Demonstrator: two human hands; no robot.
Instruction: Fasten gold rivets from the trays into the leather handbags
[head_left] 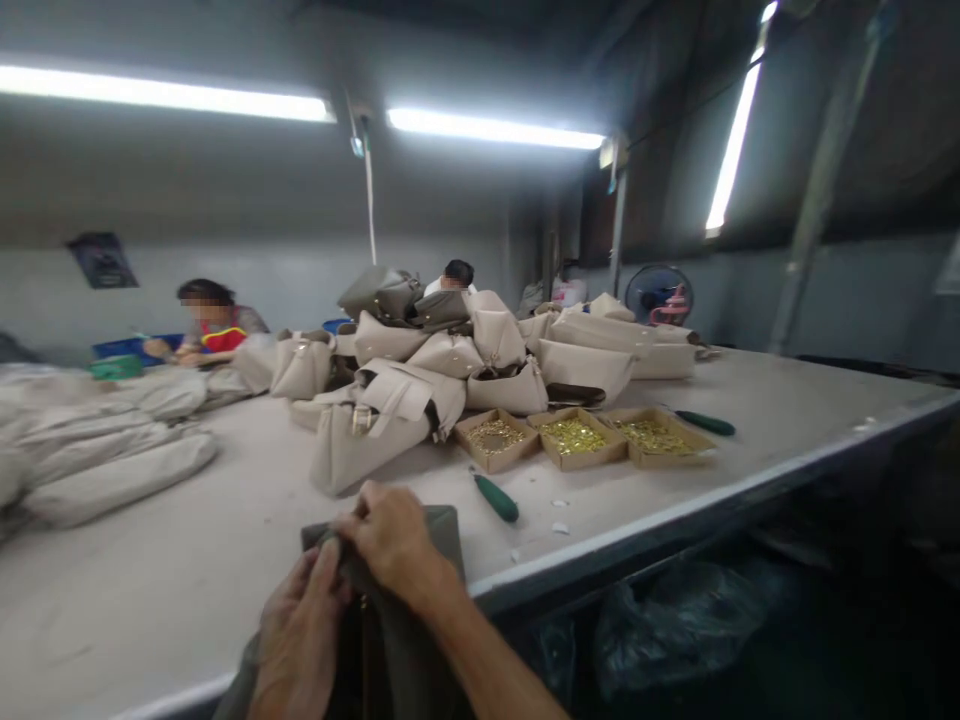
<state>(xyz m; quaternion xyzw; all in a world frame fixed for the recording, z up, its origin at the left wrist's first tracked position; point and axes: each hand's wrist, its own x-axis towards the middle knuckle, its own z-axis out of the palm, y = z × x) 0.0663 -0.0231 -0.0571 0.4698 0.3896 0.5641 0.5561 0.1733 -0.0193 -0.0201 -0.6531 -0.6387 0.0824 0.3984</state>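
A dark grey-green bag [446, 535] lies at the table's front edge, part of it hanging toward me. My left hand [304, 620] pinches its edge with thumb and fingers. Close beside it, my right hand [394, 540] is closed on the same edge from above, fingers bent. Whether a small part sits between the fingertips I cannot tell. Just beyond my right hand lies a green-handled hand tool [495, 497], its metal tip pointing away. Behind it stand a box of gold-coloured fittings [495, 440] and two boxes of yellowish metal pieces, one in the middle [576, 438], one at right [660, 437].
A heap of beige bags [442, 370] fills the table's middle. Grey cloth covers [112, 450] lie at left. A second green-handled tool [705, 422] rests at right. One person [217, 325] sits at far left, another [455, 278] behind the heap. A fan [652, 295] stands beyond.
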